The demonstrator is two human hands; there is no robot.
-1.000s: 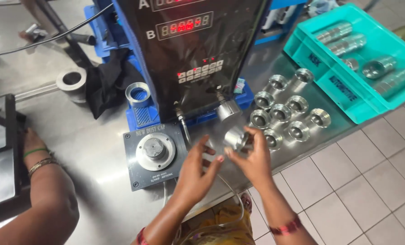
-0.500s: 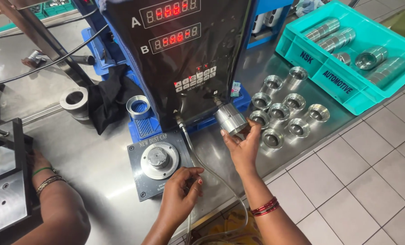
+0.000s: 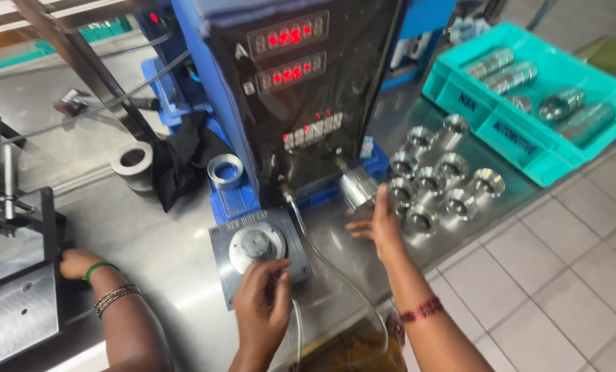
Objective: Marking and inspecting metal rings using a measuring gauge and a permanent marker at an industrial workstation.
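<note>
My left hand (image 3: 263, 303) rests with its fingertips on the front of a grey square plate (image 3: 219, 241) that carries a round metal fixture (image 3: 256, 244); nothing is in it. My right hand (image 3: 380, 222) is spread open just below a shiny metal cylinder (image 3: 358, 187), which sits at the foot of a blue and black gauge machine (image 3: 308, 103) with red number displays. Whether the fingers still touch the cylinder is unclear. A thin hose (image 3: 328, 269) runs from the machine between my forearms.
Several shiny cup-shaped metal parts (image 3: 432, 182) stand in a cluster right of my right hand. A teal crate (image 3: 528, 148) behind them holds more cylinders. Another person's hand (image 3: 80, 265) with bangles grips a dark metal block (image 3: 18, 303) at left. Two metal rings (image 3: 226, 171) (image 3: 134, 162) lie left of the machine.
My right hand carried the cylinder up to the machine's foot and has opened below it. My left hand dropped from the cylinder to the square plate.
</note>
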